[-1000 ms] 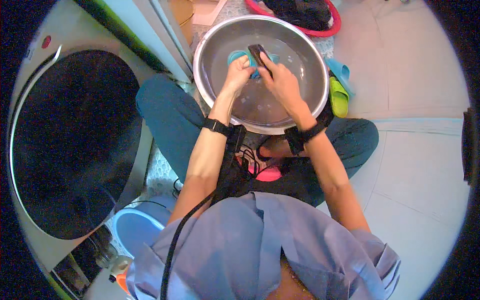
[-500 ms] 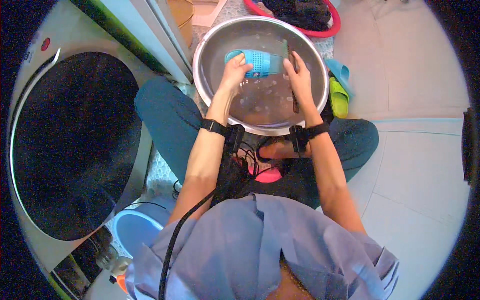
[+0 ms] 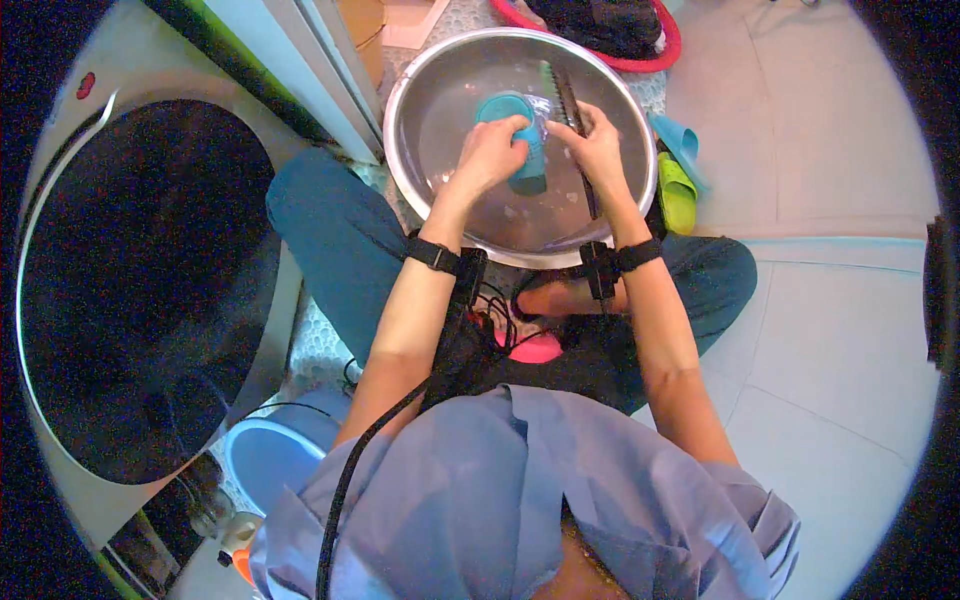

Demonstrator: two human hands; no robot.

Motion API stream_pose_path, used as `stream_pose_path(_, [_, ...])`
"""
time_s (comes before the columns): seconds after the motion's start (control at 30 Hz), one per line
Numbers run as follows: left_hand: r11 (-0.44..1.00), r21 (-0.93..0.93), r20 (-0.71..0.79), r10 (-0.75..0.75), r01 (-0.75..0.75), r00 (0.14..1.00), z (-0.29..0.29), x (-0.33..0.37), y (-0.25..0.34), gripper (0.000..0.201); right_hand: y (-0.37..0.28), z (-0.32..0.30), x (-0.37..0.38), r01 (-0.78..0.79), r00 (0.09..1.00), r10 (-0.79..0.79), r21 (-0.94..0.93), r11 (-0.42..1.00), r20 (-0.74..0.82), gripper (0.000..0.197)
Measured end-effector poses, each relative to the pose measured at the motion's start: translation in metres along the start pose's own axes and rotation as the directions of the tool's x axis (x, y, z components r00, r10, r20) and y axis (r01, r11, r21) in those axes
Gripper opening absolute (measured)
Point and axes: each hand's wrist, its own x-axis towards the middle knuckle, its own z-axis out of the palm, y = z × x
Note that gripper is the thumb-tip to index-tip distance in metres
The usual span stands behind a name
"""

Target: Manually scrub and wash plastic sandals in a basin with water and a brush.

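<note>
A wide steel basin (image 3: 437, 115) holding shallow water stands on the floor in front of my crossed legs. My left hand (image 3: 488, 158) grips a teal plastic cup-like piece (image 3: 503, 106) inside the basin. My right hand (image 3: 601, 150) is closed on a long dark flat strip (image 3: 562, 90) that looks like a comb, which slants across the basin's right half. The two hands are close together over the water. Both wrists wear black bands.
A front-loading washing machine (image 3: 140, 290) fills the left side. A red-rimmed tub (image 3: 668, 40) of dark items lies beyond the basin. Green and blue slippers (image 3: 676, 185) sit by its right rim. A blue bucket (image 3: 265, 460) is at lower left, and a pink thing (image 3: 535, 348) lies near my lap.
My hands spread apart over the basin half a second ago and have come back together. The dark strip now slants along the right side, and the teal piece is turned on end.
</note>
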Motion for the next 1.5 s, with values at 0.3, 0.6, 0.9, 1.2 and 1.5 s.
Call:
stream_pose_path(0.3, [0.934,0.197,-0.206,0.336,-0.297,0.919,0.007,-0.005,0.005,0.035,-0.018,0.005,0.011,-0.128,0.992,0.127,0.108,0.986,0.016,0.042])
stream_pose_path(0.6, [0.614,-0.751,0.138,-0.214,0.243,0.967,-0.017,-0.001,0.001,0.055,-0.012,0.001,-0.004,-0.098,0.990,0.056,0.340,0.935,0.132,0.037])
stream_pose_path(0.9, [0.389,-0.921,-0.093,-0.235,0.006,0.968,-0.011,-0.004,-0.012,0.038,-0.038,-0.005,-0.058,0.087,0.990,-0.101,0.129,0.988,0.102,0.050])
stream_pose_path(1.2, [0.538,-0.833,-0.022,-0.266,0.129,0.964,-0.010,-0.004,0.000,0.035,-0.079,0.005,-0.002,0.381,0.920,-0.312,-0.351,0.855,0.238,0.042])
stream_pose_path(1.5, [0.692,-0.721,-0.209,-0.269,0.037,0.940,-0.007,0.004,-0.013,0.033,-0.005,-0.027,-0.036,0.370,0.929,-0.361,-0.239,0.898,0.083,0.045])
